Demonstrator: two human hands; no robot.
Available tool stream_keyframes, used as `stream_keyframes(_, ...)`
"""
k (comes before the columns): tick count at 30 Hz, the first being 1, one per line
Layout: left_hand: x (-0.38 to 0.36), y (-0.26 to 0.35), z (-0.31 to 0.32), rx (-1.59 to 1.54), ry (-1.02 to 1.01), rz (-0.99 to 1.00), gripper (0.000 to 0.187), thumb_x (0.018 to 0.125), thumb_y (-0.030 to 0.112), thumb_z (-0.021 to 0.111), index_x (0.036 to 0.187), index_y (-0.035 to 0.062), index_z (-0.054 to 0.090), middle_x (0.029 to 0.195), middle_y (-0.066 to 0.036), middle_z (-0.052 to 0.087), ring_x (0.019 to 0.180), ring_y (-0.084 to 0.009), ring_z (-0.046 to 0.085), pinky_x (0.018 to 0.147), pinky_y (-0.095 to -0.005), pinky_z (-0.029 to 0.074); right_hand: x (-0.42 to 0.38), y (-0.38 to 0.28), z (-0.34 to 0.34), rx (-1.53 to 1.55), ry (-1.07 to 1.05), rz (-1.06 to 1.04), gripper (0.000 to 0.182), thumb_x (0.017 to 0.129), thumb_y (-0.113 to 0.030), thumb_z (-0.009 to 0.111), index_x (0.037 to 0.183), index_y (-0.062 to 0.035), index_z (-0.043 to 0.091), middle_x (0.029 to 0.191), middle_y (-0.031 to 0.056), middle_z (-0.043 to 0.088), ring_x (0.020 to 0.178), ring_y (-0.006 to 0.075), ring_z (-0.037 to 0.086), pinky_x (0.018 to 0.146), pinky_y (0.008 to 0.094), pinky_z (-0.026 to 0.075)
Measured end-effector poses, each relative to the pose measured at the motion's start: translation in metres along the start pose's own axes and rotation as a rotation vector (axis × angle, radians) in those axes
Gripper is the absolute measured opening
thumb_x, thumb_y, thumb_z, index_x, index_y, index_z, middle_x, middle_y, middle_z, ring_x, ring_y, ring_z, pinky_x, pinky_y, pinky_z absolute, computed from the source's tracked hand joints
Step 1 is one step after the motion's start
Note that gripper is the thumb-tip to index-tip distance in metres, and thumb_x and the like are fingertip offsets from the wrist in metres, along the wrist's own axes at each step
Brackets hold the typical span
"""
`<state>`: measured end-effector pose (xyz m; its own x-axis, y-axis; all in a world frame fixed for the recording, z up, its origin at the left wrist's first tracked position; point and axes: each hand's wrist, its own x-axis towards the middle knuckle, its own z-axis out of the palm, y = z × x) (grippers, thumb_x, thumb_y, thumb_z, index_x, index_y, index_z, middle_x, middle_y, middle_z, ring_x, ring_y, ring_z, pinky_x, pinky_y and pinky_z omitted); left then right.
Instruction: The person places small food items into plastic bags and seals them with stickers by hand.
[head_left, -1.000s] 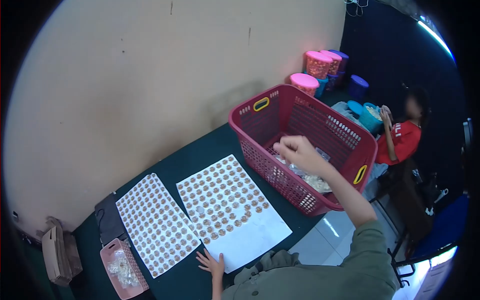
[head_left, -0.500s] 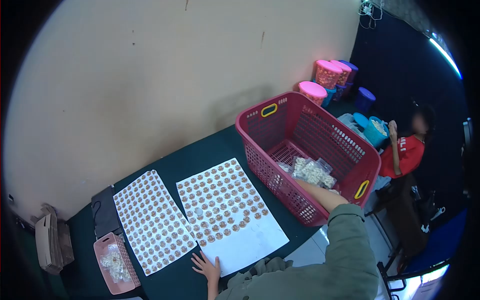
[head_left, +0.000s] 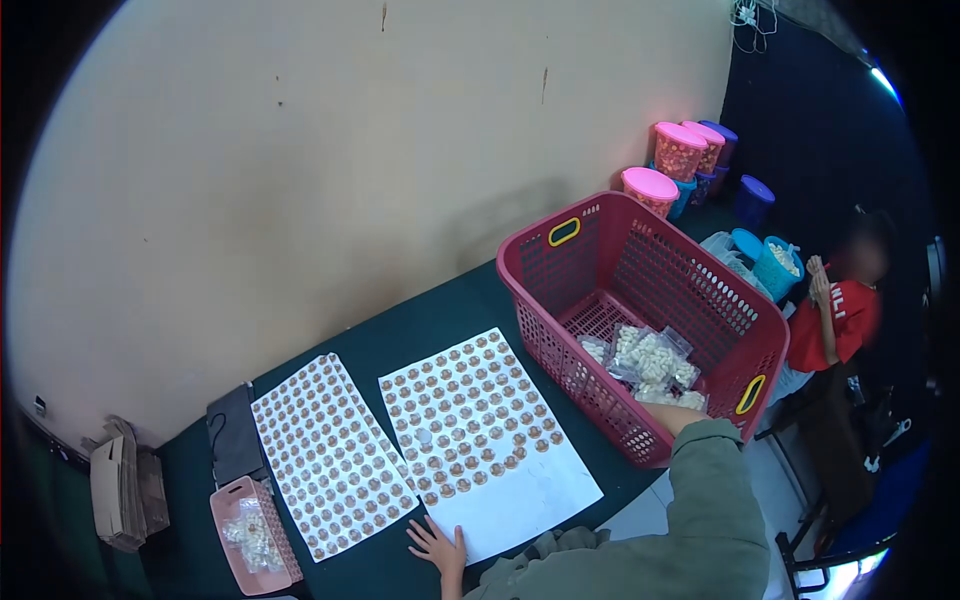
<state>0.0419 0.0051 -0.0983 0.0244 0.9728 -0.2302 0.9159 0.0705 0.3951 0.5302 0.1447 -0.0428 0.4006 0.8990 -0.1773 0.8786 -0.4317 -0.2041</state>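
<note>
My left hand (head_left: 438,548) rests with fingers spread at the lower left edge of a white sheet of round brown stickers (head_left: 470,415). The lower part of that sheet is bare backing. My right hand (head_left: 672,414) reaches over the near wall of a large maroon plastic basket (head_left: 590,385). Its fingers are hidden, down beside clear bags of small whitish pieces (head_left: 650,360) on the basket floor. Whether it grips a bag does not show.
More sticker sheets (head_left: 330,460) overlap to the left. A pink basket (head_left: 232,560) holds small bags beside a black folder (head_left: 237,440). Lidded tubs (head_left: 680,150) stand beyond the big basket. At right, a person in a red shirt (head_left: 835,325) sits near an open blue tub (head_left: 775,270).
The view has shifted, so things sit farther right and slightly lower. My right arm stays in the basket, with its forearm less visible. My left hand stays spread at the sheet's edge.
</note>
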Motion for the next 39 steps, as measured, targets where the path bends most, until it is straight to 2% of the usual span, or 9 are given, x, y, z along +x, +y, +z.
stream_keyframes(16, 0.001, -0.005, 0.008, -0.029, 0.061, 0.013, 0.078, 0.076, 0.045, 0.052, 0.133, -0.0007, 0.022, 0.14, -0.024, 0.001, 0.129, -0.0393, -0.007, 0.095, -0.0603, -0.006, 0.016, -0.002, -0.029, -0.074, 0.265, -0.05, 0.024, 0.071, -0.019, 0.056, 0.075, 0.0035, 0.061, 0.073, 0.0212, 0.061, 0.066, 0.0335, 0.061, 0.063, 0.0412, 0.05)
stream_keyframes(26, 0.001, -0.008, 0.013, -0.022, 0.107, 0.029, 0.077, 0.075, 0.043, 0.053, 0.133, 0.0018, 0.023, 0.141, -0.022, 0.003, 0.13, -0.0382, -0.004, 0.096, -0.06, -0.004, -0.027, 0.005, -0.053, -0.141, 0.395, -0.036, 0.024, 0.071, -0.019, 0.056, 0.077, 0.004, 0.061, 0.075, 0.022, 0.061, 0.068, 0.035, 0.061, 0.063, 0.0418, 0.05)
stream_keyframes(27, 0.0, -0.007, 0.013, -0.023, 0.102, 0.026, 0.077, 0.075, 0.043, 0.053, 0.133, 0.0018, 0.023, 0.141, -0.022, 0.003, 0.13, -0.0382, -0.004, 0.096, -0.06, -0.004, -0.024, -0.004, -0.082, -0.092, 0.569, -0.014, 0.021, 0.071, -0.018, 0.056, 0.077, 0.0021, 0.058, 0.078, 0.0201, 0.061, 0.075, 0.0349, 0.061, 0.068, 0.0426, 0.05)
stream_keyframes(28, 0.0, -0.008, 0.012, -0.023, 0.107, 0.03, 0.077, 0.075, 0.043, 0.054, 0.133, 0.0023, 0.023, 0.141, -0.022, 0.003, 0.13, -0.0381, -0.004, 0.096, -0.06, -0.004, -0.027, -0.023, -0.127, 0.023, 0.53, 0.078, 0.019, 0.071, -0.017, 0.054, 0.08, -0.0004, 0.058, 0.077, 0.0212, 0.06, 0.075, 0.0364, 0.06, 0.067, 0.0454, 0.049)
stream_keyframes(29, 0.001, -0.008, 0.012, -0.022, 0.114, 0.034, 0.078, 0.075, 0.043, 0.054, 0.133, 0.0027, 0.023, 0.141, -0.021, 0.003, 0.13, -0.0381, -0.004, 0.096, -0.06, -0.003, -0.027, -0.034, -0.159, 0.148, 0.614, 0.06, 0.019, 0.071, -0.018, 0.053, 0.079, -0.0018, 0.058, 0.077, 0.023, 0.059, 0.075, 0.0388, 0.059, 0.068, 0.048, 0.048)
stream_keyframes(32, 0.002, -0.01, 0.013, -0.033, 0.11, 0.038, 0.078, 0.074, 0.043, 0.055, 0.134, 0.0036, 0.022, 0.141, -0.021, 0.004, 0.13, -0.0379, -0.003, 0.096, -0.0606, -0.003, -0.048, -0.08, -0.245, 0.342, 0.837, -0.099, 0.021, 0.073, -0.018, 0.051, 0.079, 0.0012, 0.056, 0.077, 0.0209, 0.06, 0.075, 0.0385, 0.058, 0.066, 0.0455, 0.046)
stream_keyframes(34, 0.005, -0.016, 0.019, -0.04, 0.113, 0.041, 0.079, 0.073, 0.042, 0.057, 0.133, 0.0034, 0.023, 0.141, -0.021, 0.003, 0.13, -0.0384, -0.003, 0.096, -0.0614, -0.002, -0.077, -0.118, -0.283, 0.506, 0.856, -0.234, 0.022, 0.073, -0.018, 0.051, 0.082, 0.0018, 0.058, 0.073, 0.0192, 0.06, 0.073, 0.034, 0.06, 0.064, 0.0411, 0.046)
stream_keyframes(36, 0.009, -0.017, 0.014, -0.106, 0.036, 0.015, 0.083, 0.07, 0.04, 0.062, 0.132, 0.0028, 0.023, 0.141, -0.022, 0.001, 0.129, -0.0392, -0.004, 0.095, -0.0618, -0.002, -0.103, -0.152, -0.293, 0.664, 0.809, -0.458, 0.022, 0.073, -0.017, 0.051, 0.083, 0.0013, 0.06, 0.07, 0.0192, 0.06, 0.068, 0.0294, 0.061, 0.062, 0.0368, 0.046)
stream_keyframes(39, 0.012, -0.012, -0.002, -0.385, -0.001, -0.113, 0.088, 0.068, 0.047, 0.065, 0.131, 0.0017, 0.023, 0.14, -0.021, 0.005, 0.129, -0.0378, 0.0, 0.095, -0.0611, 0.009, -0.139, -0.2, -0.277, 0.685, 0.397, -0.669, 0.022, 0.072, -0.015, 0.051, 0.083, 0.0001, 0.062, 0.073, 0.0173, 0.062, 0.068, 0.0257, 0.062, 0.064, 0.0333, 0.047)
